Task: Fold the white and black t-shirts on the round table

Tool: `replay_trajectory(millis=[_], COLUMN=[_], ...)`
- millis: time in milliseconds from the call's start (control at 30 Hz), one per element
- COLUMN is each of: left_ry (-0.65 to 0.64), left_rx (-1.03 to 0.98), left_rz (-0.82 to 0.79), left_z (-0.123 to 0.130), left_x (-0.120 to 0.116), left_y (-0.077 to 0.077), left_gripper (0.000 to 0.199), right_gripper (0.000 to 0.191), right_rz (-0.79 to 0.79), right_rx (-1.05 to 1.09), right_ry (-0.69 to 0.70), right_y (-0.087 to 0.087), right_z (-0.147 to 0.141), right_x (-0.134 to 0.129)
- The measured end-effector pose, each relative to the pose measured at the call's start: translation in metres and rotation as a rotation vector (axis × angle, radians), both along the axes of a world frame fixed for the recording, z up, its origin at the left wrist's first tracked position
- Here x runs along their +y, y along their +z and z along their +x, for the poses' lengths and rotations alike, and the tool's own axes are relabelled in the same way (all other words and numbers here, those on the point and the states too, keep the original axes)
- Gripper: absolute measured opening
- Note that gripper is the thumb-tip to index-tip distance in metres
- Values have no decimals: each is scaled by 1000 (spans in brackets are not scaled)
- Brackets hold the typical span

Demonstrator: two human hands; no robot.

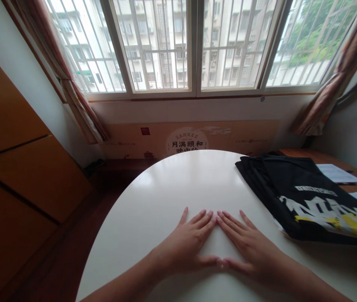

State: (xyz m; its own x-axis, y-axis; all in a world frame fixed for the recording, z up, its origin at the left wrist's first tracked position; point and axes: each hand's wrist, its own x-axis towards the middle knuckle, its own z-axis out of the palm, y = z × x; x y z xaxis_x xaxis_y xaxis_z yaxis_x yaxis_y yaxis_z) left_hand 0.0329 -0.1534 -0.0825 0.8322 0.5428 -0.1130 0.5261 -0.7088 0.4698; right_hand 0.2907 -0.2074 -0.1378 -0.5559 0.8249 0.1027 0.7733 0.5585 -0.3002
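Note:
My left hand [188, 243] lies flat on the white round table [194, 174], its fingers stretched out. Beside it, my right hand [244, 241] also rests palm down with fingers extended. The tips of the two index fingers meet, or nearly so, and the thumbs meet lower down, framing a small triangle of tabletop. Neither hand holds anything. To the right of my right hand, apart from it, sits a stack of folded black clothing [298, 176] with white and yellow print on top.
A wooden desk [291, 152] with papers [338, 173] stands behind the clothing at right. Barred windows [162, 46] and tied curtains [79, 113] are ahead. A printed cardboard panel [128, 134] leans below the sill. An orange-brown cabinet [15, 167] is at left.

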Motion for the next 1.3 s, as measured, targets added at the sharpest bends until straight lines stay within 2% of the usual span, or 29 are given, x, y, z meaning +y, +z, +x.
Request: replay_trajectory(millis=[633,1033,1300], left_ry=[-1,-13,6], left_rx=[21,10,36], left_rz=[14,37,30], left_z=[2,2,4], left_x=[1,1,-1], left_y=[-2,-2,4], left_gripper=[104,103,102], right_gripper=[90,88,87], right_rz=[44,33,11], right_rx=[6,5,-17], right_ry=[7,8,1], right_y=[-6,-3,0], right_z=[1,1,0], right_x=[1,1,0])
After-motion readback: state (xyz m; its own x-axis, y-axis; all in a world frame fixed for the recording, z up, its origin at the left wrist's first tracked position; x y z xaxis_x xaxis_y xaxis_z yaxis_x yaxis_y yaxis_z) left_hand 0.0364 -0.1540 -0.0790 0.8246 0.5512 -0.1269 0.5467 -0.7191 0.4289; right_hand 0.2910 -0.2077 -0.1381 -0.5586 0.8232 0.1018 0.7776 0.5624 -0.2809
